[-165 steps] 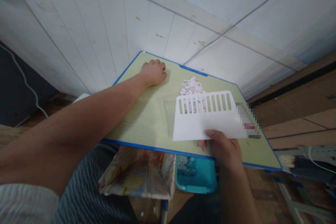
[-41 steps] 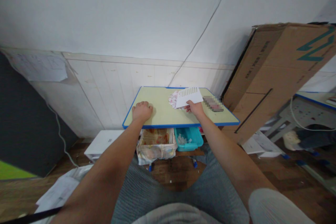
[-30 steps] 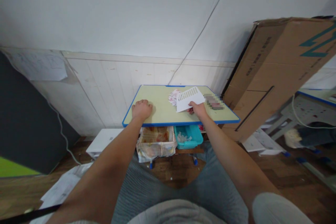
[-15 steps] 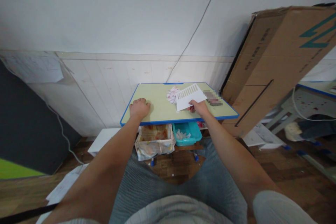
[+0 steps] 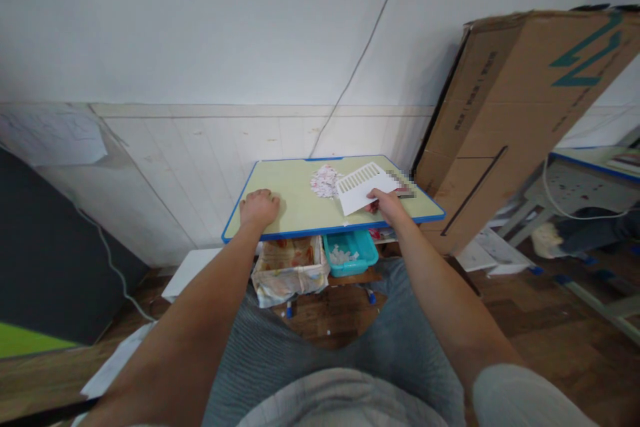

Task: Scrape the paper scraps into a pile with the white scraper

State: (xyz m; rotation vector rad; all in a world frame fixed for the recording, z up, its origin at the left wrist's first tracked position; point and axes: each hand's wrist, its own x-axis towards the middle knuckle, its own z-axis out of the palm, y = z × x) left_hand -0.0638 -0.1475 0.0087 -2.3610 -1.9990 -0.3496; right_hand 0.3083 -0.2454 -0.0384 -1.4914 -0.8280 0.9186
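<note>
While the left hand rests loosely near the left edge of the table, the right hand pinches a slotted card, its left end just beside the paper scraps.

Cardboard box: tall, between 2 and 3 o'clock.
Cable: thin, between 12 and 1 o'clock.
White box: at 8 o'clock.

The object beside the slotted white card is blurred out.
</note>
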